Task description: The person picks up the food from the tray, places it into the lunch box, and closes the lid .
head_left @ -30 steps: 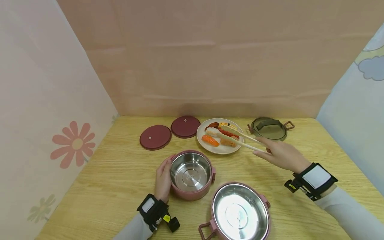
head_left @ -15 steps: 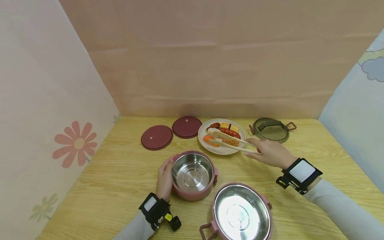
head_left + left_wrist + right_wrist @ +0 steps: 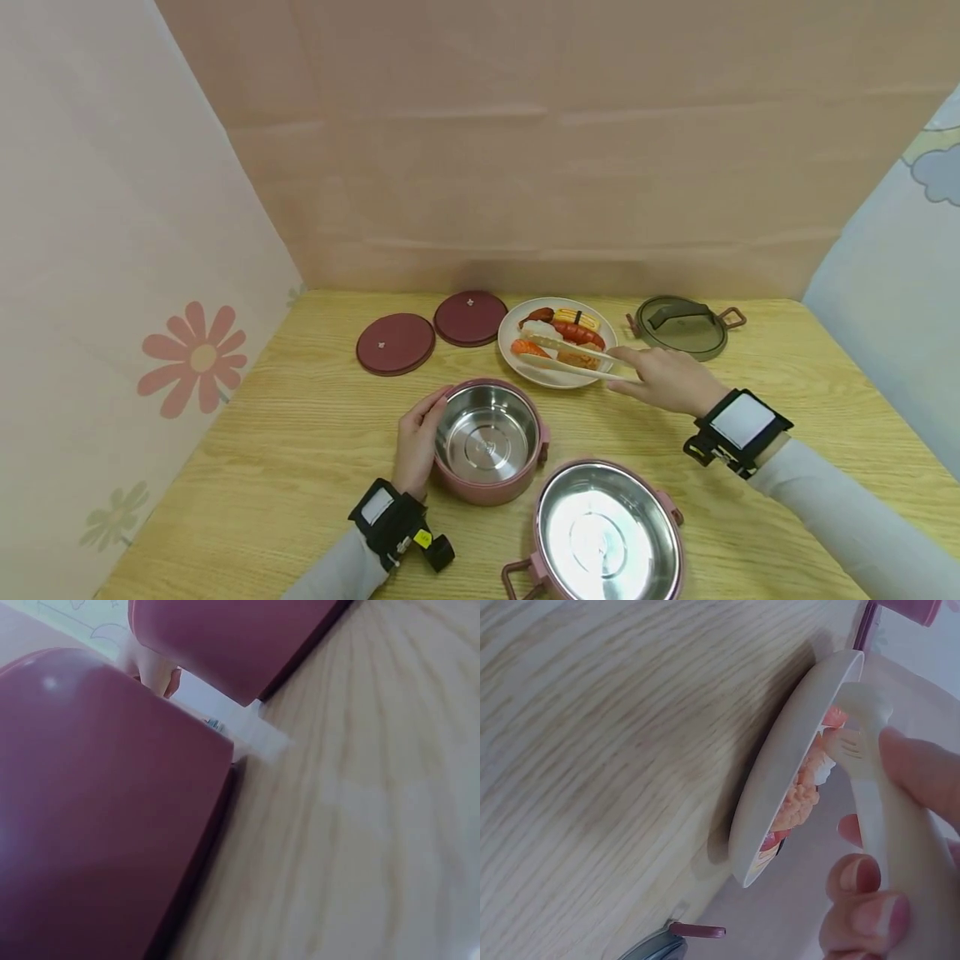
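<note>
In the head view, my left hand [image 3: 417, 442] grips the left side of a small pink steel-lined pot [image 3: 491, 493]. My right hand [image 3: 671, 379] holds cream tongs [image 3: 573, 368] from the right. Their tips, one fork-shaped and one rounded in the right wrist view, are apart over a white plate [image 3: 551, 382]. Beside them lie an orange-topped sushi piece [image 3: 528, 347] and a white rice piece [image 3: 542, 330]; I cannot tell whether they touch it. A red sausage [image 3: 579, 334], a yellow piece with a dark band [image 3: 576, 319] and a fried-looking piece [image 3: 580, 360] share the plate.
A larger pink steel-lined pot [image 3: 551, 575] with a side handle stands at the front. Two dark red round lids [image 3: 396, 343] lie left of the plate. A green lid [image 3: 682, 333] with a handle lies right of it. Walls stand at the back and sides.
My right hand has moved left, bringing the tong tips from the plate's right part to its left, near the orange-topped sushi and rice pieces. The left hand still holds the small pot.
</note>
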The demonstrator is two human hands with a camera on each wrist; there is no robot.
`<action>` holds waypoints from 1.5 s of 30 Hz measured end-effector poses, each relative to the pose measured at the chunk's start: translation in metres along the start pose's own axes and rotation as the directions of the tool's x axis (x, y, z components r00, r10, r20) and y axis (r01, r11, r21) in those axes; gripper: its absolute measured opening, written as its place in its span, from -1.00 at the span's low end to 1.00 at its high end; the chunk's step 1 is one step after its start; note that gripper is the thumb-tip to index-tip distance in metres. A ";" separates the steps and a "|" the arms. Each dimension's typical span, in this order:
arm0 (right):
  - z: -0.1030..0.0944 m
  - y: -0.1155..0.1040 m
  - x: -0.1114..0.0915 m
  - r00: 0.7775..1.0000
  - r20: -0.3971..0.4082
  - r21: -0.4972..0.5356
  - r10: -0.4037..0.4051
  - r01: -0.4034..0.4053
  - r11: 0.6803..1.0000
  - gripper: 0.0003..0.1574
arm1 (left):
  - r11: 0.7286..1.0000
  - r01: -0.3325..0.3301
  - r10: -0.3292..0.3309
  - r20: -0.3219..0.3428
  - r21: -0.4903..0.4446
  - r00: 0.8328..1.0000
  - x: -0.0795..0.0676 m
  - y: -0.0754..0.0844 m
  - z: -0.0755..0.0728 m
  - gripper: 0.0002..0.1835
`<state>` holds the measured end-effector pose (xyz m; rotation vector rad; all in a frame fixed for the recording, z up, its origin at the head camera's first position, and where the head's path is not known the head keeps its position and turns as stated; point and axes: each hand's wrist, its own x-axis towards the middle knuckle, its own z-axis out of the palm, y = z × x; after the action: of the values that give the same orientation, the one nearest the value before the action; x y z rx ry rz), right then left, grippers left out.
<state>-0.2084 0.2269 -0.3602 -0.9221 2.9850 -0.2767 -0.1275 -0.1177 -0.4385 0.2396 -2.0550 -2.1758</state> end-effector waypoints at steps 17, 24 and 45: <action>0.003 -0.004 0.005 1.000 0.024 -0.013 -0.003 0.003 1.000 -0.38 | 0.999 -0.029 0.027 -0.059 -0.036 0.998 0.028 -0.003 0.024 -0.61; 0.000 -0.004 0.004 1.000 -0.012 0.000 -0.015 0.015 1.000 -0.42 | 0.997 -0.043 0.040 -0.040 -0.057 0.998 0.031 -0.001 0.028 -0.60; -0.043 -0.027 -0.009 0.988 -0.118 0.021 -0.101 0.104 0.994 -0.44 | 0.998 -0.029 0.026 -0.040 -0.056 0.999 0.032 0.002 0.029 -0.61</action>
<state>-0.1884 0.2170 -0.3137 -1.0952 3.0347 -0.3845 -0.1647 -0.0960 -0.4353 0.2442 -1.9615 -2.1913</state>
